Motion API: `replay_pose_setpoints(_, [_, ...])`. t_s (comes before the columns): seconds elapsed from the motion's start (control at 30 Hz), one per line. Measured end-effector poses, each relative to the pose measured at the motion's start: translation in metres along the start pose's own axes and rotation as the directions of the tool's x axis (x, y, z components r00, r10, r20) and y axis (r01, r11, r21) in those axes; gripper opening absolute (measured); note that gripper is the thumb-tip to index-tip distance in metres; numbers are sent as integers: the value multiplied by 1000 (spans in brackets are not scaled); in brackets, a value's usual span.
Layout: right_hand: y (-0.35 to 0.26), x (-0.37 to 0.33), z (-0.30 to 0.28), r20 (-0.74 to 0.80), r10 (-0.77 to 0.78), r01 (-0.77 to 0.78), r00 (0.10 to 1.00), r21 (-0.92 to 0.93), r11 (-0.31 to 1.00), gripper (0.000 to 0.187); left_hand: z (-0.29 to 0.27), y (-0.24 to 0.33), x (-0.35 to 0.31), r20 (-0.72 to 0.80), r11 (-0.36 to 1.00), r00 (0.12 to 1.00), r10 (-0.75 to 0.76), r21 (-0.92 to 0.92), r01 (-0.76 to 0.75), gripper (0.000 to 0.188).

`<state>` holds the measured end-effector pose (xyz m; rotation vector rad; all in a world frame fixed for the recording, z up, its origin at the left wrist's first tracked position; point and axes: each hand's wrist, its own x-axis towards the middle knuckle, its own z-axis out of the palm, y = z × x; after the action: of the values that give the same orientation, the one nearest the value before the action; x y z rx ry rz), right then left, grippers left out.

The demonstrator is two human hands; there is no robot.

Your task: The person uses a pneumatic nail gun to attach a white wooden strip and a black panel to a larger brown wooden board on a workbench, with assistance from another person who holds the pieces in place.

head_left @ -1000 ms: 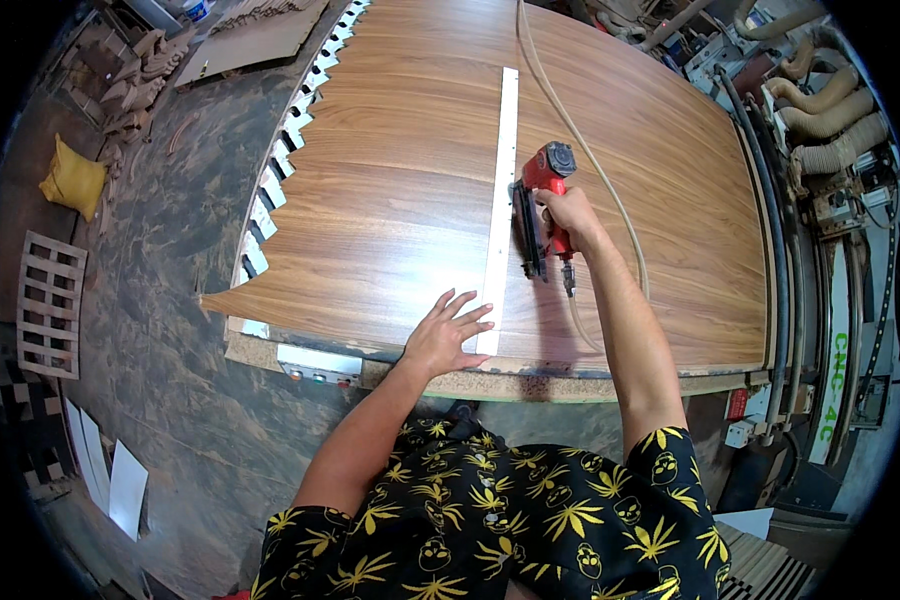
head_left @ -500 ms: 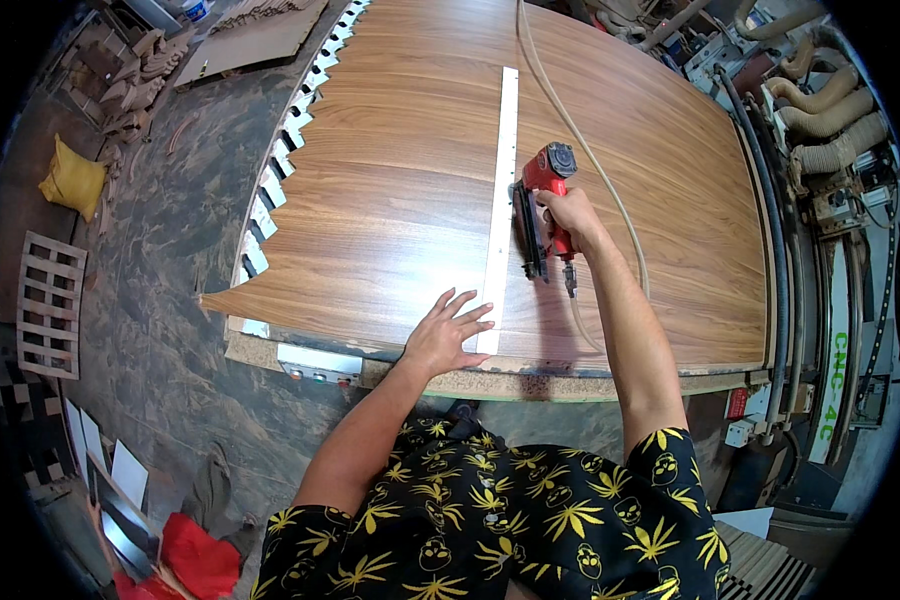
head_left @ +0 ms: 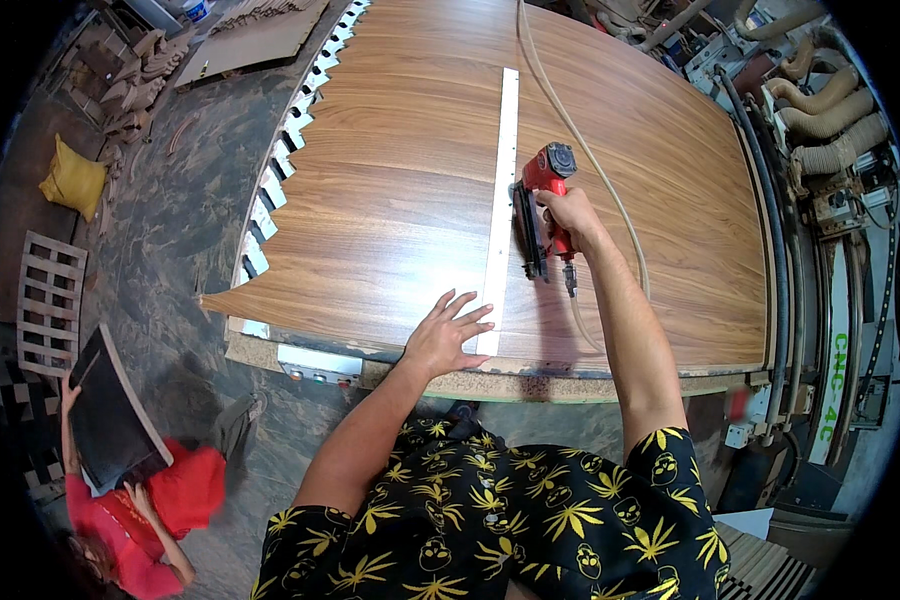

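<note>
A large wood-grain panel (head_left: 400,180) lies in front of me. Along it, pointing away from me, rests a narrow white strip (head_left: 503,170). My left hand (head_left: 445,335) lies flat with spread fingers on the panel near its front edge, fingertips touching the strip's near end. In my right hand (head_left: 570,220) is the handle of a red and black pneumatic nailer (head_left: 548,172), held just right of the strip. A pale air hose (head_left: 610,175) runs from the nailer's handle and loops over the panel. Whether the nailer's nose touches the panel cannot be made out.
A jagged edge (head_left: 267,205) borders the panel's left side. Machine rails and ribbed hoses (head_left: 830,110) stand at the right. At the lower left, a person in red (head_left: 135,520) carries a dark board (head_left: 110,410). A yellow sack (head_left: 73,178) lies on the far left.
The person in red at lower left has moved, and the dark board in their hands is now raised and more fully in view. My hands, the nailer and the strip stay put.
</note>
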<state>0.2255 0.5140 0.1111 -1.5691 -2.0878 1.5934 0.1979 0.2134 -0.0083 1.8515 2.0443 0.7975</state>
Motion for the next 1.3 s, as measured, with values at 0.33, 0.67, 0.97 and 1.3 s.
replay_pose_setpoints(0.33, [5,3,0,-13,-18,18,1000,1,1000,26,-1,0,0,-8,1000,1000,12,-15,-12,53])
replay_pose_setpoints(0.67, [5,13,-9,-21,-76,77,997,39,996,30,1,-1,-1,-25,1000,999,21,-12,-22,52])
replay_pose_setpoints(0.97, [6,30,-8,-16,-68,69,998,53,996,32,2,-1,0,-2,1000,1000,15,-1,-15,55])
replay_pose_setpoints(1.3, [0,43,-4,-16,-62,62,998,5,998,31,6,-4,-2,48,999,999,13,45,-15,58])
